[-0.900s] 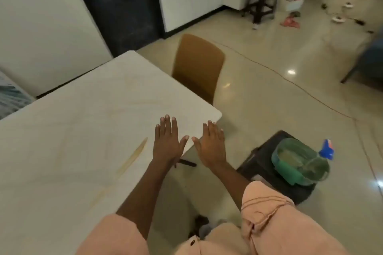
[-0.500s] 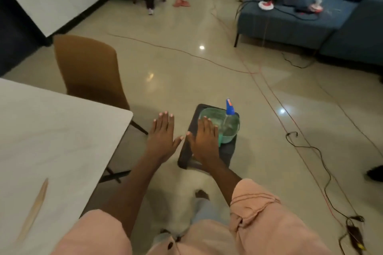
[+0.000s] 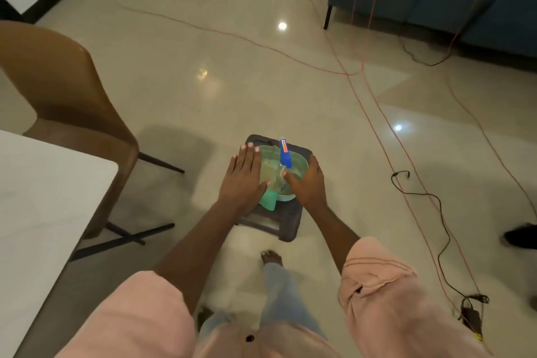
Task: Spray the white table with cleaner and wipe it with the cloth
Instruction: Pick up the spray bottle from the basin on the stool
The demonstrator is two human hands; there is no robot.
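The spray bottle [image 3: 285, 154], blue-headed with an orange label too blurred to read, is standing in a green basin [image 3: 302, 164] on a dark stool [image 3: 286, 219] at the frame's centre. The left hand [image 3: 242, 183] and right hand [image 3: 308, 184] are hovering over the basin, fingers straight and spread, holding nothing. The white table [image 3: 43, 197] is lying at nine o'clock, a brown chair [image 3: 58, 87] at ten.
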